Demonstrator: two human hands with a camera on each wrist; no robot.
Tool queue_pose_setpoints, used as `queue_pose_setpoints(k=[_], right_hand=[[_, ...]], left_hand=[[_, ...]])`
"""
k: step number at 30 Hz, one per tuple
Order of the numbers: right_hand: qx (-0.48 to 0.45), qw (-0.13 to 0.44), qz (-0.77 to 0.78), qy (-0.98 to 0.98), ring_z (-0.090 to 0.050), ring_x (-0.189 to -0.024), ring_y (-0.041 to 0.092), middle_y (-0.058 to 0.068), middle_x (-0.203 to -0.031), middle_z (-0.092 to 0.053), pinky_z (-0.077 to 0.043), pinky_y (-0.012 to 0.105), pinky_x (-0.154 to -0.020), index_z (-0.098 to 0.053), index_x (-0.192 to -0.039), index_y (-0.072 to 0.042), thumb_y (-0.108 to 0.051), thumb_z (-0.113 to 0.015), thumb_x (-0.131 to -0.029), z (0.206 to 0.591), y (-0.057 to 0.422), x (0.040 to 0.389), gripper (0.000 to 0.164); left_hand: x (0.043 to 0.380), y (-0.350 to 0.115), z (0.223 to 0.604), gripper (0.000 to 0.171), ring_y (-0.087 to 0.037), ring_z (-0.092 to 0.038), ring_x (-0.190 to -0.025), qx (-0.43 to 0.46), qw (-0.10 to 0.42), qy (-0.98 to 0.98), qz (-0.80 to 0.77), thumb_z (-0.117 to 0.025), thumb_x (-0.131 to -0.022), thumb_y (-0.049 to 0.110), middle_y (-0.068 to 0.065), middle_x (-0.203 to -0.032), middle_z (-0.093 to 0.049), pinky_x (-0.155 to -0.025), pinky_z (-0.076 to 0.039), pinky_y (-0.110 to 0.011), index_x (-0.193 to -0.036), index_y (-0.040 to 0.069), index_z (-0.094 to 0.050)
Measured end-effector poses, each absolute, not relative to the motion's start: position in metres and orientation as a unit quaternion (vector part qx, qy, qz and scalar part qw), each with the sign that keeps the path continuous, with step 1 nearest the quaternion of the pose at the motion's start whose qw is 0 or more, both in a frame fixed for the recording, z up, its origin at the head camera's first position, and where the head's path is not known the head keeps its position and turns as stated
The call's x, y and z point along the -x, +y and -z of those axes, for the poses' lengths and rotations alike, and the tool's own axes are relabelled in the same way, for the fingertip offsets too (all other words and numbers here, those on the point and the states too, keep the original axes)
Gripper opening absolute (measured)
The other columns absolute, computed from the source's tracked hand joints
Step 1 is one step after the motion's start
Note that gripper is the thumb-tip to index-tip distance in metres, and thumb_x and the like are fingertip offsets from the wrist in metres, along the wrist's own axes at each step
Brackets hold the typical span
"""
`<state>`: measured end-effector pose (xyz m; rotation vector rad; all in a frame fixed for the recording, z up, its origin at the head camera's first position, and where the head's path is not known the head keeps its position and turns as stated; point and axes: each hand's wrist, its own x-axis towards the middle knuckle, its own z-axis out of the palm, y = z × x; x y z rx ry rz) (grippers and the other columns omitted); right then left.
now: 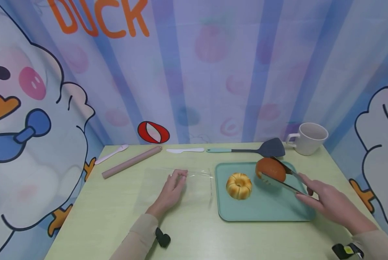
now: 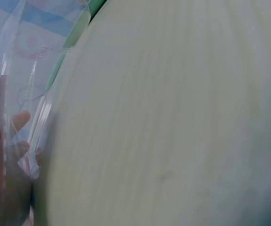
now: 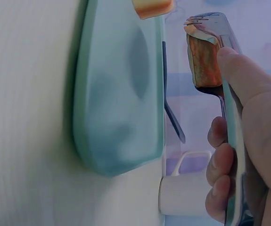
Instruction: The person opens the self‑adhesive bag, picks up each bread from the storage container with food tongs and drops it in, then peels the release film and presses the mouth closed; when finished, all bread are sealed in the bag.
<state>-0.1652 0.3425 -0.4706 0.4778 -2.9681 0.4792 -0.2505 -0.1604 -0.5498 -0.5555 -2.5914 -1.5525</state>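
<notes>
My right hand (image 1: pixel 330 200) grips metal tongs (image 1: pixel 290 187) with a light green handle, seen in the right wrist view. Between the tong ends is a brown bread bun (image 1: pixel 269 168), lifted above the right half of a green tray (image 1: pixel 262 213). A ring-shaped golden pastry (image 1: pixel 239 186) sits on the tray's left side. Left of the tray, my left hand (image 1: pixel 171 189) pinches a clear plastic bag (image 1: pixel 198 189) near its far edge. In the left wrist view, the fingers (image 2: pixel 20 121) of that hand show through the clear plastic.
Along the table's back edge lie a pink plastic utensil (image 1: pixel 112 154), a rolling pin (image 1: pixel 132 162), a white plastic knife (image 1: pixel 185 150) and a dark spatula (image 1: pixel 271 147). A white mug (image 1: pixel 309 139) stands at the back right. Behind the table hangs a printed curtain (image 1: pixel 206 72).
</notes>
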Motion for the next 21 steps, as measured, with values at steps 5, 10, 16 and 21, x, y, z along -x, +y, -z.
queue_pose_setpoints(k=[5,10,16,21], right_hand=[[-0.173,0.085,-0.141,-0.971,-0.031,-0.057,0.000,-0.009,-0.079,-0.047,-0.029,0.021,-0.050,-0.045,-0.149,-0.005,-0.040,-0.070,-0.094,0.466,0.333,0.170,0.070],[-0.188,0.093,-0.145,-0.967,-0.029,-0.057,0.001,-0.009,-0.079,-0.046,-0.028,0.021,-0.051,-0.042,-0.152,-0.009,-0.042,-0.069,-0.094,0.463,0.321,0.176,0.072],[-0.208,0.069,-0.158,-0.963,-0.030,-0.057,0.002,-0.009,-0.082,-0.047,-0.029,0.022,-0.051,-0.041,-0.153,-0.015,-0.046,-0.066,-0.095,0.455,0.303,0.184,0.070],[-0.233,0.066,-0.163,-0.956,-0.030,-0.056,0.000,-0.011,-0.083,-0.047,-0.030,0.021,-0.051,-0.041,-0.153,-0.015,-0.047,-0.065,-0.096,0.453,0.288,0.190,0.069]], left_hand=[[0.250,-0.160,0.548,0.027,-0.034,-0.043,-0.143,0.179,0.037,-0.841,0.509,-0.040,-0.109,0.029,-0.011,-0.145,-0.056,-0.122,0.000,-0.064,-0.119,0.008,-0.052],[0.250,-0.161,0.550,0.027,-0.032,-0.041,-0.144,0.173,0.035,-0.843,0.508,-0.040,-0.109,0.031,-0.008,-0.145,-0.056,-0.123,0.000,-0.062,-0.119,0.009,-0.051],[0.251,-0.161,0.552,0.029,-0.029,-0.042,-0.144,0.168,0.034,-0.844,0.508,-0.039,-0.109,0.033,-0.004,-0.146,-0.055,-0.124,0.000,-0.059,-0.120,0.009,-0.050],[0.251,-0.160,0.551,0.028,-0.028,-0.040,-0.145,0.164,0.038,-0.845,0.508,-0.039,-0.109,0.033,-0.004,-0.145,-0.055,-0.124,-0.001,-0.058,-0.120,0.010,-0.050]])
